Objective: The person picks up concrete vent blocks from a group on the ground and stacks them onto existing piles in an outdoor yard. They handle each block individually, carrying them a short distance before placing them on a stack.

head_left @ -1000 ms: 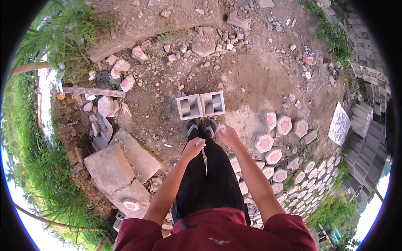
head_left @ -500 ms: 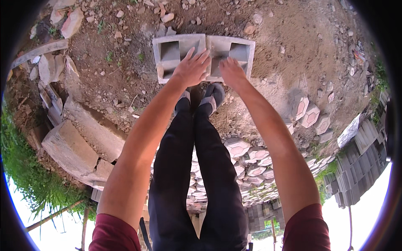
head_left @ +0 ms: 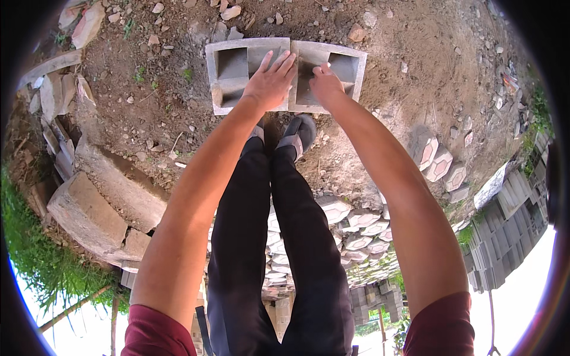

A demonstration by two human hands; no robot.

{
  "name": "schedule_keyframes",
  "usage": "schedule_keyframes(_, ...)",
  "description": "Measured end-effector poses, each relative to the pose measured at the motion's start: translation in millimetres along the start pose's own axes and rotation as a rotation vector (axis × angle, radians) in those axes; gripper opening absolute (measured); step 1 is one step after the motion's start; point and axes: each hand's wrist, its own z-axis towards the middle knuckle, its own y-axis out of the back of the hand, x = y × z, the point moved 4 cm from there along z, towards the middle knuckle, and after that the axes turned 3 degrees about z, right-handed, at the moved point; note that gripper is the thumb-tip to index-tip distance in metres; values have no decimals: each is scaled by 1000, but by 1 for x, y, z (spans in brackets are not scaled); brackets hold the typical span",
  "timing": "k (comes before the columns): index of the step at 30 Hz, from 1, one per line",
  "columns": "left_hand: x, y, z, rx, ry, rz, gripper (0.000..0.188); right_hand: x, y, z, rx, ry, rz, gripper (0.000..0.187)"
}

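Two grey hollow concrete blocks stand side by side on the dirt in front of my feet, with a narrow seam between them. My left hand [head_left: 272, 80] lies with its fingers stretched over the left concrete block [head_left: 218, 45], close to the seam. Over the right concrete block [head_left: 358, 56], my right hand [head_left: 326, 86] has its fingers curled together at an inner wall between two hollows. Part of that wall is hidden under the hand. Both blocks show deep recesses with slanting inner faces.
My shoes [head_left: 306, 130] are right behind the blocks. Hexagonal paving blocks [head_left: 438, 164] lie at the right, with many more behind my legs. Large broken concrete slabs [head_left: 89, 207] are at the left. Stones [head_left: 232, 12] and rubble dot the far dirt.
The blocks look slightly larger and higher in view. My right hand's fingers have curled closer together at the right block. My left hand stays spread on the left block.
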Motion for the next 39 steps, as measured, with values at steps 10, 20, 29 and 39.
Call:
schedule_keyframes(10,-3,38,-36,26,-29,-65,46,-7,22,-36,101,164,70,34)
schedule_keyframes(20,-57,118,-99,17,482,-1093,52,-51,103,-200,280,73,666,39)
schedule_keyframes(29,-168,425,-122,-23,685,-3006,79,-75,285,-512,-335,-266,918,32)
schedule_keyframes(39,-210,611,-217,397,-63,-2635,65,56,489,-800,-758,-674,643,33)
